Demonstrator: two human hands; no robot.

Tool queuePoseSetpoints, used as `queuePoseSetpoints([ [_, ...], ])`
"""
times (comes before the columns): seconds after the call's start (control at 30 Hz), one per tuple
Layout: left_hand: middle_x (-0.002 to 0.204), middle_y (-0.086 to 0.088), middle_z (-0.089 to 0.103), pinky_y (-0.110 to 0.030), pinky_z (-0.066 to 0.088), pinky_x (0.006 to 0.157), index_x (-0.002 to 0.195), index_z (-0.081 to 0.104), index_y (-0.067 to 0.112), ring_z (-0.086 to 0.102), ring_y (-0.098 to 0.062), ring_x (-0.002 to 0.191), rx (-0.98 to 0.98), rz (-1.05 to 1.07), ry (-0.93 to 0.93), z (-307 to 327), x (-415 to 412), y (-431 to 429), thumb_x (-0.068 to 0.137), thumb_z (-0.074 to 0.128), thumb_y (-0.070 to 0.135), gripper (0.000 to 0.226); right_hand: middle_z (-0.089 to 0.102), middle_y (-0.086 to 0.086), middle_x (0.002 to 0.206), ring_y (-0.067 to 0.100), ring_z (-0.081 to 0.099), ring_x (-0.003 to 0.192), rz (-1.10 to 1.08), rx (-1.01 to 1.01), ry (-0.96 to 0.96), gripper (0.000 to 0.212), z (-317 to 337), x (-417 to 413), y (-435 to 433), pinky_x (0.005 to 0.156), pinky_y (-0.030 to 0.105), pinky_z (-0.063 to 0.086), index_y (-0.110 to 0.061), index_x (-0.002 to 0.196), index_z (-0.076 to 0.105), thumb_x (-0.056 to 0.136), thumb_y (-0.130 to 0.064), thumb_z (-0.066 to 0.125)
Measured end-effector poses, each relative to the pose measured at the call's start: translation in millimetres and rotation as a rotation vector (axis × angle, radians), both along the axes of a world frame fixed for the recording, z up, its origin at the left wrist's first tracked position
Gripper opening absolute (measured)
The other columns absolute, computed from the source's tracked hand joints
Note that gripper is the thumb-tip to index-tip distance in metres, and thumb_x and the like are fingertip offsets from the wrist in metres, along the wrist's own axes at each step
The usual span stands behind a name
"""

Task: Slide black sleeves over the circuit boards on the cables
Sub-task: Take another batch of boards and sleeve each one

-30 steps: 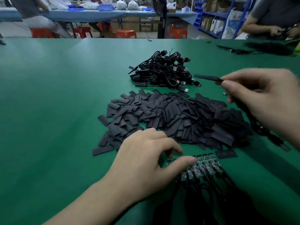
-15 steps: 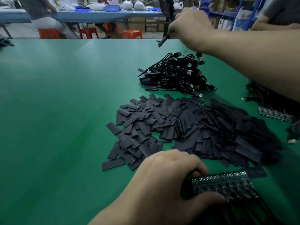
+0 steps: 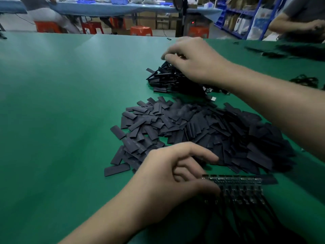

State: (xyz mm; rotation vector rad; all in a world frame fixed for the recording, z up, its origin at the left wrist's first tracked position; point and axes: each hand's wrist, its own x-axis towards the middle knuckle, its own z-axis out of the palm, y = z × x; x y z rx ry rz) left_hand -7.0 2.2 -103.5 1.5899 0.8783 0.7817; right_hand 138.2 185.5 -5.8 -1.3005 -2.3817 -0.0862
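Note:
A big heap of flat black sleeves point(image 3: 193, 127) lies mid-table on the green mat point(image 3: 61, 120). Nearer to me, a row of bare circuit boards point(image 3: 235, 180) on black cables point(image 3: 246, 208) lies side by side. My left hand point(image 3: 172, 176) grips the left end of that row, thumb against the boards, index finger stretched toward the sleeves. Farther back is a pile of sleeved cables point(image 3: 167, 81). My right hand point(image 3: 191, 59) is down on top of that pile, its fingers curled round a sleeved cable that shows only as dark bits between them.
More black cables point(image 3: 304, 81) lie at the right, with dark parts point(image 3: 288, 50) at the far right edge. Another person's arm point(image 3: 295, 25) works there. Red stools point(image 3: 140, 30) and a blue table point(image 3: 114, 7) stand beyond the mat.
My right hand came down from above the far pile and now rests on it with the sleeved cable. My left hand stays on the board row, its index finger now stretched out.

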Motion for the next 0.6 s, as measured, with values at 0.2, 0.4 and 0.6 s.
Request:
queuePoseSetpoints([
  [0.2,0.072,-0.006,0.076,-0.014,0.046,0.056,0.098,0.075,0.032,0.061,-0.009,0.058,-0.074,0.118,-0.143,1,8,-4,0.062,0.089,0.028,0.039,0.075,-0.016,0.088,-0.001,0.067,0.079,0.048,-0.497,0.276,0.03,-33,70,-154,0.072,0.028,0.049,-0.034,0.091,0.077,0.098,-0.054,0.055],
  [0.4,0.068,-0.004,0.075,-0.013,0.047,0.056,0.093,0.074,0.028,0.058,-0.006,0.053,-0.049,0.198,-0.168,7,12,-10,0.056,0.087,0.029,0.039,0.074,-0.008,0.082,0.009,0.068,0.076,-0.008,-0.714,0.411,0.022,-68,83,-196,0.075,0.038,0.053,-0.036,0.091,0.075,0.084,-0.055,0.07],
  [0.6,0.068,-0.009,0.073,-0.018,0.052,0.057,0.093,0.074,0.022,0.061,-0.014,0.055,-0.068,0.213,-0.172,9,10,-13,0.06,0.086,0.023,0.036,0.077,-0.008,0.083,0.001,0.069,0.077,0.015,-0.785,0.584,0.006,-72,76,-201,0.078,0.029,0.052,-0.027,0.087,0.078,0.088,-0.034,0.077],
])
